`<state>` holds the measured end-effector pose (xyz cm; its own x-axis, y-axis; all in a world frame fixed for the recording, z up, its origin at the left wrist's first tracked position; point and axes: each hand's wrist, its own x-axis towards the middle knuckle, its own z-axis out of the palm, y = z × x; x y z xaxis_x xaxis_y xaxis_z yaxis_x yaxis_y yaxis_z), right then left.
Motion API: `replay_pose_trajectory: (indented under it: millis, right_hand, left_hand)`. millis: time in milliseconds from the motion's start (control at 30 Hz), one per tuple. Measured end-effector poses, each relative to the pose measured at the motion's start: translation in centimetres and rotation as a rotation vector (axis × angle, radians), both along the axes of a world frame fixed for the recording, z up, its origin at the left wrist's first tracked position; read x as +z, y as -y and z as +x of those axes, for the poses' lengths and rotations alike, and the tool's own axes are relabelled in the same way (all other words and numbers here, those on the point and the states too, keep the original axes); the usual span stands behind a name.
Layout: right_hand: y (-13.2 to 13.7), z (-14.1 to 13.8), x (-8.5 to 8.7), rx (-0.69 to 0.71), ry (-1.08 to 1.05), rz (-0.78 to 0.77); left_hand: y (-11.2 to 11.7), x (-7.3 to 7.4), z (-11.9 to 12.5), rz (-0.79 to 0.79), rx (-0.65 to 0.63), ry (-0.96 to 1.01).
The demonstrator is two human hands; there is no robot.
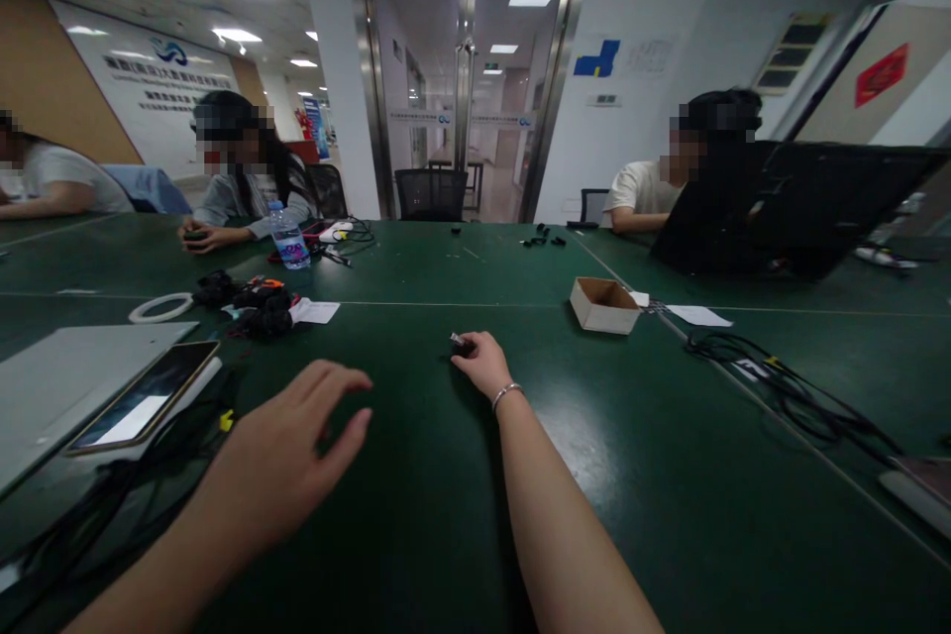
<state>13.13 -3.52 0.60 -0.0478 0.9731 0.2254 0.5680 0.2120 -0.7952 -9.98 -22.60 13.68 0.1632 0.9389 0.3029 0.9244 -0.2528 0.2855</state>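
Observation:
My right hand [481,363], with a silver bracelet on its wrist, is closed at the middle of the green table [416,475]. Between its thumb and fingers is a small black piece with a shiny metal tip [457,341]; the fingers cover most of it, so its kind is unclear. To the left, my left hand [297,436] is in the air over the table. Its thumb and fingers are curved and apart, holding nothing. An open cardboard box [605,307] stands to the right of and beyond my right hand.
Left are a phone [145,396], a laptop-like grey slab [66,376], black cables [149,475], a tape roll [159,307] and a bottle [288,238]. More cables [788,386] and a large black monitor [780,203] occupy the right. Small black pieces [542,236] lie beyond. Several people sit around.

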Motion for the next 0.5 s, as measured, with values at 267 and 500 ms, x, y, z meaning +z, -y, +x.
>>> replay_pose_trajectory:
  millis: [267, 500]
  right_hand:
    - [-0.6, 0.0, -0.2, 0.025, 0.059, 0.059]
    - [-0.9, 0.1, -0.4, 0.054, 0.053, 0.125]
  left_hand:
    - [-16.3, -6.0, 9.1, -0.216, 0.024, 0.267]
    - [-19.1, -11.9, 11.9, -0.059, 0.078, 0.756]
